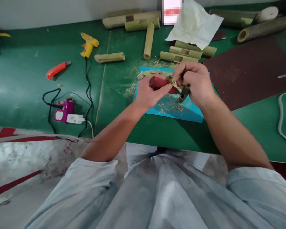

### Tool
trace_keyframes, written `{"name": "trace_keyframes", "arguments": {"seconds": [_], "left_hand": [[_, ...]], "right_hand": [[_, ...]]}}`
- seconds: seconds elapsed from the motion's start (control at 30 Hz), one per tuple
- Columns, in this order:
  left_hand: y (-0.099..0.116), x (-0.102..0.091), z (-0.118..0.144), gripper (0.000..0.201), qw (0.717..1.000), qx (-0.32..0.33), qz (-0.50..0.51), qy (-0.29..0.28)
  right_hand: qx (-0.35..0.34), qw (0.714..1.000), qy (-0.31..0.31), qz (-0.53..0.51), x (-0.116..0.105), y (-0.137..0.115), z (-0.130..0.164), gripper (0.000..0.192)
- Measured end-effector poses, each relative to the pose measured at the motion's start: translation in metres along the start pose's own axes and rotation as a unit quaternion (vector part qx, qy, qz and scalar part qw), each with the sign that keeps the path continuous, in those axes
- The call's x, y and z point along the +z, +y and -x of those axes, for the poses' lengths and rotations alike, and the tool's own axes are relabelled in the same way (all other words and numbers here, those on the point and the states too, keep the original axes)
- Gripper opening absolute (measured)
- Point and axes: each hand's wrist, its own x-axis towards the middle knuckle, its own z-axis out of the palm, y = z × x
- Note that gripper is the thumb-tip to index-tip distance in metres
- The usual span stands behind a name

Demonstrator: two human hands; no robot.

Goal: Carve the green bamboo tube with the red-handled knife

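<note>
My left hand (pixel 146 93) is closed round a red, rounded handle (pixel 156 82); the working end of this tool is hidden between my hands. My right hand (pixel 196 81) is closed just to the right, with thumb and forefinger bent together near the left fingertips. Pale bamboo shavings (pixel 175 85) show between the fingers of both hands. A short dark-green bamboo piece (pixel 184 94) with a small opening juts down from under my right hand, its upper part covered by the fingers. Below both hands lies a blue sheet (pixel 193 113) strewn with shavings.
Notched bamboo tubes (pixel 165 56) and a white tissue (pixel 195 24) lie beyond the sheet. To the right is brown sandpaper (pixel 250 73). A yellow glue gun (pixel 89 44), an orange utility knife (pixel 56 70) and a purple power adapter (pixel 63 111) with cables are on the left.
</note>
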Motion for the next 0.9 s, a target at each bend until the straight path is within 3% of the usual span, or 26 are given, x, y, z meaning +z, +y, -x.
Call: {"name": "trace_keyframes", "arguments": {"seconds": [0.13, 0.2, 0.3, 0.4, 0.57, 0.67, 0.9], "left_hand": [[-0.007, 0.001, 0.010, 0.066, 0.997, -0.058, 0.051, 0.009], [-0.002, -0.003, 0.015, 0.066, 0.997, -0.050, 0.050, 0.022], [0.013, -0.013, 0.023, 0.053, 0.999, 0.030, 0.024, 0.028], [0.028, -0.021, 0.033, 0.033, 0.992, 0.121, -0.017, -0.009], [0.035, -0.022, 0.045, 0.027, 0.981, 0.184, -0.056, -0.034], [0.033, -0.022, 0.042, 0.029, 0.981, 0.175, -0.071, -0.046], [0.047, -0.035, 0.019, 0.026, 0.986, 0.089, -0.061, -0.130]], "right_hand": [[-0.013, 1.000, 0.004, -0.007, -0.001, 0.000, 0.002, 0.007], [-0.019, 1.000, 0.002, -0.015, -0.001, 0.001, 0.003, 0.008], [-0.024, 1.000, -0.006, -0.015, -0.002, 0.001, 0.003, 0.009], [-0.026, 0.999, -0.004, -0.020, -0.002, 0.002, 0.001, 0.008], [-0.023, 0.999, -0.005, -0.022, -0.001, 0.003, 0.000, 0.008], [-0.024, 1.000, -0.008, -0.014, -0.002, 0.002, 0.001, 0.011], [-0.006, 1.000, -0.010, 0.005, -0.002, -0.001, 0.002, 0.012]]}}
